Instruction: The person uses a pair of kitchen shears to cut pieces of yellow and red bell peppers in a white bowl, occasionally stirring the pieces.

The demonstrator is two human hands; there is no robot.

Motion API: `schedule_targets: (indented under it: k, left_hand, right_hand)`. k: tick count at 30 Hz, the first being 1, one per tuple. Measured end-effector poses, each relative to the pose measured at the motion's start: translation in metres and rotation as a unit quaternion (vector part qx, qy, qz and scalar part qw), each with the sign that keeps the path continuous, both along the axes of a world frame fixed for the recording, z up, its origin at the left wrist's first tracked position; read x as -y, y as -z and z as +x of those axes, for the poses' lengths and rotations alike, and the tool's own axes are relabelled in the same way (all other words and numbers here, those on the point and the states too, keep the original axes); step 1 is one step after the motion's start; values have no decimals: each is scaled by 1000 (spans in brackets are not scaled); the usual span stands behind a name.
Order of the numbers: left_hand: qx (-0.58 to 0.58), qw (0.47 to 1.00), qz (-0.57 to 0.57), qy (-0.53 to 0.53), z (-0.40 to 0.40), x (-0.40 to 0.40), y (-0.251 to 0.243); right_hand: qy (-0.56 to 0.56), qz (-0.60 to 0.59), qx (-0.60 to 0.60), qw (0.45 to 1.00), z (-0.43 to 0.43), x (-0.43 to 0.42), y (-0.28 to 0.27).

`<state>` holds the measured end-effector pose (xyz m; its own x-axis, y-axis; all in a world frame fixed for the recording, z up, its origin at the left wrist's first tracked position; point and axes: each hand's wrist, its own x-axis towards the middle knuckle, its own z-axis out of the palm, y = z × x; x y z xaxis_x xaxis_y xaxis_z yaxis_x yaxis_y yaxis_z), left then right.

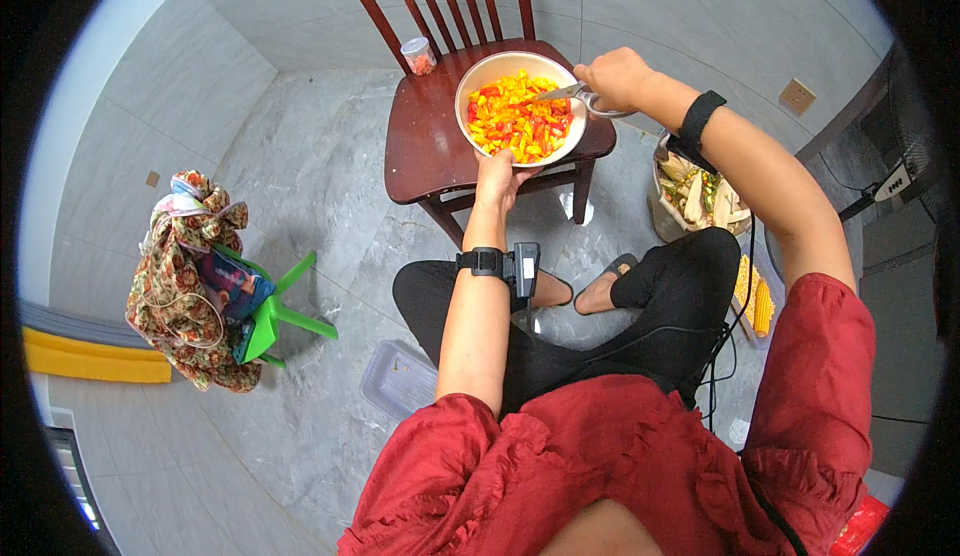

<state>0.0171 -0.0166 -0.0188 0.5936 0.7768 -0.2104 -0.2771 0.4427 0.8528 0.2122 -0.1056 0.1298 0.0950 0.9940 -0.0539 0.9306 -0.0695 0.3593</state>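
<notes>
A cream-coloured bowl (pixel 471 87) stands on the seat of a dark red wooden chair (pixel 427 147). Cut red and yellow peppers (pixel 517 117) fill much of it. My left hand (pixel 502 169) grips the near rim of the bowl, its fingers partly hidden beneath. In my right hand (pixel 615 79) is a pair of scissors (pixel 564 93), held at the handles by the bowl's right rim. Their blades point left over the peppers, with the tips among the pieces.
A small lidded jar (pixel 418 56) sits at the seat's back left corner. Right of the chair is a bin (pixel 667 211) of corn husks. A tray (pixel 772 286) holds corn near my right knee. An empty plastic basket (pixel 394 379) and a cloth-laden green stool (pixel 277 312) are leftward.
</notes>
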Motion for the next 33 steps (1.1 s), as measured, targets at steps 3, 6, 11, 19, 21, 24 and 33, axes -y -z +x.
schedule_targets:
  k: [3,6,11,19,21,24,33]
  left_hand:
    - [-2,1000,-2,6,0,-2,2]
    - [-2,1000,-4,15,0,-4,4]
    - [-1,1000,-3,16,0,-3,1]
    - [3,1000,-2,5,-3,5,-9]
    - [13,1000,5,8,-3,5,-9]
    - [5,1000,-7,10,-3,3,-8]
    - [15,1000,5,3,-2,3,-7]
  right_hand:
    - [9,11,-2,1000,3,6,-5]
    - [42,19,-21,999,2,4,-8]
    - [152,-43,-113,981,-8,-14,-7]
    - [146,-56,-83,984,-27,-36,7]
    - [130,-48,-71,988,-29,-38,10]
    - [106,-42,-52,992,-28,-38,12]
    - [86,-29,-37,995,-12,-12,0]
